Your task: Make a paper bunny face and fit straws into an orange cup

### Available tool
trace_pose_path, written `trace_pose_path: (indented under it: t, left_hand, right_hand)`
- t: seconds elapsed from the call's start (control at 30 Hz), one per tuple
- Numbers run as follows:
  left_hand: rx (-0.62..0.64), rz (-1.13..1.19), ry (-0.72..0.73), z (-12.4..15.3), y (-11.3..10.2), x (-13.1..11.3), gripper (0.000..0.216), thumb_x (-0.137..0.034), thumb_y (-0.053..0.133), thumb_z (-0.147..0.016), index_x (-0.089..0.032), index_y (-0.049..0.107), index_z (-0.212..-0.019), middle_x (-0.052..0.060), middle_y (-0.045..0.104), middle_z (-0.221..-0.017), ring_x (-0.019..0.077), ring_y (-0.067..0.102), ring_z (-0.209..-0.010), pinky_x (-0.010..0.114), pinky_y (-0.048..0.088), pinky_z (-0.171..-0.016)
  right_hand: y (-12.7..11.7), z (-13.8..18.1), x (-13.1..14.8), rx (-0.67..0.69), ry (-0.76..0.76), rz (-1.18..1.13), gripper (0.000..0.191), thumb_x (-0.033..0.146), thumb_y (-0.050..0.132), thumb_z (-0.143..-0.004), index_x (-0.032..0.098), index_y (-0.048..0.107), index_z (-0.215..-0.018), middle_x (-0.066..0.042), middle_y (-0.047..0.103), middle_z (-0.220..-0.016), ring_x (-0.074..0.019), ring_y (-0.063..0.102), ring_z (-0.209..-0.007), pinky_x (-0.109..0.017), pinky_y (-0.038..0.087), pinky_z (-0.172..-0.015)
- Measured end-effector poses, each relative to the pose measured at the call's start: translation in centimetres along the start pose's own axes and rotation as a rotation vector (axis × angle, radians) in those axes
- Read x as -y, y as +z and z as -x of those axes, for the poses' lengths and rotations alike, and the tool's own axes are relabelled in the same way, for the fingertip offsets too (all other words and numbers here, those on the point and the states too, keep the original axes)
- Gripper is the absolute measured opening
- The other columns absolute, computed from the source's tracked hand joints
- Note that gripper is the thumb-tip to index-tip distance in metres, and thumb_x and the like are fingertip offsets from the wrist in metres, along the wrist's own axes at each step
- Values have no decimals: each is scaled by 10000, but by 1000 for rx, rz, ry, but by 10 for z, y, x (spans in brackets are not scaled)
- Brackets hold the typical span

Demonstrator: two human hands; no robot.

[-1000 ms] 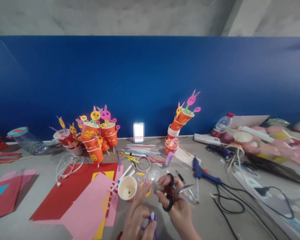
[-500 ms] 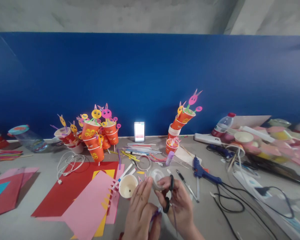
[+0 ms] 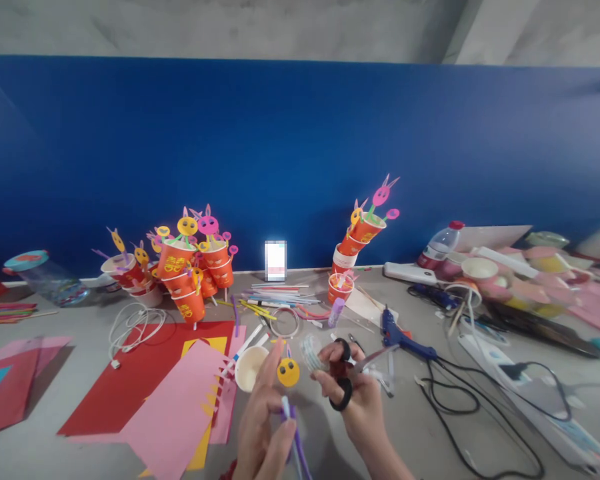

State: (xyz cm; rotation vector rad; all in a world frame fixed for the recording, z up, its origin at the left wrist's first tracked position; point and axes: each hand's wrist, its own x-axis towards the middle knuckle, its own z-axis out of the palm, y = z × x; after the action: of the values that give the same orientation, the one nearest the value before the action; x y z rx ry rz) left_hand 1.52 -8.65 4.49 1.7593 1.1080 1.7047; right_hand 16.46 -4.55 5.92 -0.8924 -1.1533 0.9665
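My left hand [image 3: 263, 423] is closed on a fuzzy purple stem, likely a pipe cleaner [image 3: 300, 445], with a pale blue-white stick alongside it. Just beyond its fingertips is a yellow paper face [image 3: 288, 372] with dark eyes and pointed ears. Black-handled scissors [image 3: 347, 393] hang on the fingers of my right hand [image 3: 363, 403], their blades pointing right. At that hand's fingertips is a clear tape roll [image 3: 312, 352]; whether it is held or merely touched I cannot tell. A pale paper cup [image 3: 250, 368] stands behind my left hand, partly covered.
Pink paper [image 3: 180, 407] and red paper [image 3: 100, 393] lie at left. Decorated red cups [image 3: 187, 307] stand behind them; another cup stack [image 3: 350, 243] is right of the phone [image 3: 275, 260]. A blue glue gun [image 3: 405, 339], cables and a power strip [image 3: 525, 393] occupy the right.
My left hand has turned and moved left, showing the purple stem and yellow face. The scissors in my right hand have swung from pointing down to pointing right.
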Motion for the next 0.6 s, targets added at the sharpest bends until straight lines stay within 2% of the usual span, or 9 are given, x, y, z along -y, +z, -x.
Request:
trace_pose_path:
  t: [0.07,0.17,0.27,0.33,0.4,0.5,0.6]
  left_hand:
    - [110,-164,123,-8,-2,-7,119,-170,463,-930,-206,559,-869,155,454,-1511,359,383,-1408,601,413,-1066]
    - [288,-366,300,-17,-1,-12,223,-30,488,-840,-188,584,-963,156,521,-1459,304,431,-1388,534,392,-1114]
    - [328,-373,322,-13,0,-7,221,-27,503,-834,-184,588,-963,159,540,-1442,297,457,-1371,484,431,-1094]
    - [271,-260,209,-6,0,-2,146,-92,506,-879,-196,590,-936,159,547,-1435,302,518,-1320,453,494,-1027]
    - [168,-89,20,1,0,1,142,-211,486,-939,-203,616,-995,161,598,-1375,294,622,-1192,426,554,-926]
    - [66,201,-264,2,-1,-1,256,-380,492,-964,-204,658,-1048,134,729,-1083,253,703,-915,365,591,-775]
    - [-17,381,-465,-3,-3,-6,302,-470,584,-906,-190,693,-933,82,730,-875,212,678,-743,309,572,-691]
  right_hand:
    - [2,2,4,-1,-41,28,244,274,790,-748,207,574,-841,-27,620,-826,-171,618,-681,-253,535,-557]
    - [0,4,4,-40,-75,97,232,282,778,-752,205,577,-838,-36,644,-818,-180,639,-678,-258,540,-563]
    - [-19,7,-9,-105,-56,228,218,289,756,-756,201,588,-862,-50,672,-833,-207,662,-702,-277,540,-566]
    - [-40,8,-25,-147,-41,384,199,303,723,-762,197,604,-881,-57,693,-827,-221,673,-701,-302,539,-593]
    - [-60,8,-42,-151,-11,602,212,311,692,-748,202,611,-911,-41,708,-765,-213,654,-621,-325,526,-608]
    - [-76,4,-63,-72,36,895,213,246,611,-697,235,608,-910,-4,694,-671,-231,651,-603,-317,490,-584]
    - [-78,-4,-71,0,39,1009,273,187,578,-609,248,615,-873,-16,716,-736,-247,670,-652,-310,481,-601]
